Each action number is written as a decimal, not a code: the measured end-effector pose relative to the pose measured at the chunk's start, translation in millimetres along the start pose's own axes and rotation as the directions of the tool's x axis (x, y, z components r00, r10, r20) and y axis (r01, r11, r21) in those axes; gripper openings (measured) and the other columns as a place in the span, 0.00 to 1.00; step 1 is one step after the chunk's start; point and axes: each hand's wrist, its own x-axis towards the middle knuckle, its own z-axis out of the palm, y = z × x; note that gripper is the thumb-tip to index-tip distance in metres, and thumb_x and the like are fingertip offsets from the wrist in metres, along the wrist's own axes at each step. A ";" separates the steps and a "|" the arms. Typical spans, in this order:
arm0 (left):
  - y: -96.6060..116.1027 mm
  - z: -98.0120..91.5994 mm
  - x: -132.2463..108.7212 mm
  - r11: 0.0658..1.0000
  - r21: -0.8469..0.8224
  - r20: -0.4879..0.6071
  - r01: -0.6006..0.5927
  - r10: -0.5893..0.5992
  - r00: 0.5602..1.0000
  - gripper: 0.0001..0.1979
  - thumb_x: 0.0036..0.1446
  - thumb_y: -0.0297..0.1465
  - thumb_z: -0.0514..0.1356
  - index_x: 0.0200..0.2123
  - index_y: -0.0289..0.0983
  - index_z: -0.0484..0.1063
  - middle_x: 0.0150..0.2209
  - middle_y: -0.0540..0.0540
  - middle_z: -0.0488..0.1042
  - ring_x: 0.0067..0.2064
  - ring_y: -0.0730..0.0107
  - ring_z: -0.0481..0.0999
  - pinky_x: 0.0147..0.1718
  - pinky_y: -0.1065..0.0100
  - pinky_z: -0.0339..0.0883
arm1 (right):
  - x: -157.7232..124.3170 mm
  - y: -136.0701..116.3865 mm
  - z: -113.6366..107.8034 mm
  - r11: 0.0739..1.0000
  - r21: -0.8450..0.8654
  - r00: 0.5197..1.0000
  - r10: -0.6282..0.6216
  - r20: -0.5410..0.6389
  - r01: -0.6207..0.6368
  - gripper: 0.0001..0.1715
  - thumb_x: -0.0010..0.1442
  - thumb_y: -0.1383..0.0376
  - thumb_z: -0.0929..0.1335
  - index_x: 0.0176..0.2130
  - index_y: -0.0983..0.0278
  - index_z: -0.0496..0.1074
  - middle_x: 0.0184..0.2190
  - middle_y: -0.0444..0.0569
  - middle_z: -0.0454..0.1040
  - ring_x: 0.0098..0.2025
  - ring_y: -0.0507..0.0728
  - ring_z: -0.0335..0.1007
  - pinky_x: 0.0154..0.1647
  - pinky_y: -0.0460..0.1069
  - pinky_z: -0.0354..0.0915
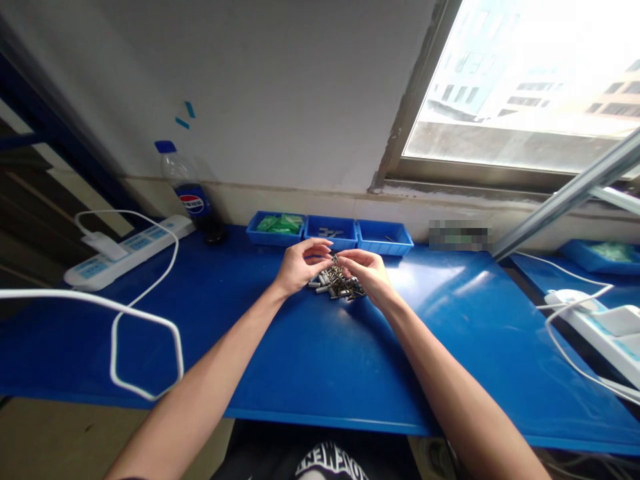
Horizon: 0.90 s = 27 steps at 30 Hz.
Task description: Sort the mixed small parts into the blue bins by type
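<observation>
My left hand (299, 268) is closed in a pinch, its thumb and fingertips bent toward the right. Facing it, my right hand (369, 271) is also closed, with thumb and forefinger pressed together. The fingertips of both meet around something small and dark, too small to make out. Right below them lies a loose pile of small metal parts (342, 288), some silvery and block-like, others thin and brass-coloured or dark. Part of the pile is hidden by my hands.
Behind my hands stand three blue bins: the left bin (275, 241) holds green packets, the middle bin (313, 235) grey pieces, the right bin (387, 248) a thin piece. A cola bottle (195, 200), power strip (93, 272) and white cable (179, 347) lie leftward; another power strip (597, 317) sits right.
</observation>
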 end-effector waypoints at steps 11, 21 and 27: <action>-13.4 -21.9 2.0 0.802 0.582 0.096 -0.133 0.094 0.991 0.08 0.60 0.29 0.65 0.42 0.39 0.83 0.41 0.45 0.85 0.43 0.59 0.83 0.48 0.60 0.77 | 6.1 -3.1 -13.0 0.992 -0.005 0.940 -0.120 -0.319 0.125 0.36 0.52 0.55 0.76 0.58 0.61 0.75 0.62 0.57 0.74 0.52 0.65 0.79 0.53 0.60 0.74; -27.4 -23.2 3.3 0.769 0.627 0.072 -0.121 0.098 0.993 0.11 0.58 0.27 0.64 0.44 0.38 0.82 0.38 0.45 0.84 0.39 0.60 0.83 0.44 0.61 0.77 | 4.4 0.2 -9.0 0.996 -0.058 0.959 -0.081 -0.272 0.068 0.24 0.53 0.57 0.73 0.50 0.62 0.78 0.55 0.56 0.79 0.42 0.61 0.81 0.44 0.57 0.76; -26.2 -24.2 3.2 0.743 0.659 0.092 -0.121 0.080 0.993 0.14 0.60 0.24 0.61 0.48 0.38 0.80 0.35 0.45 0.82 0.39 0.60 0.81 0.46 0.61 0.75 | 4.0 1.2 -10.5 0.996 -0.041 0.962 -0.084 -0.258 0.076 0.23 0.54 0.59 0.73 0.49 0.62 0.78 0.54 0.56 0.80 0.39 0.59 0.80 0.40 0.55 0.75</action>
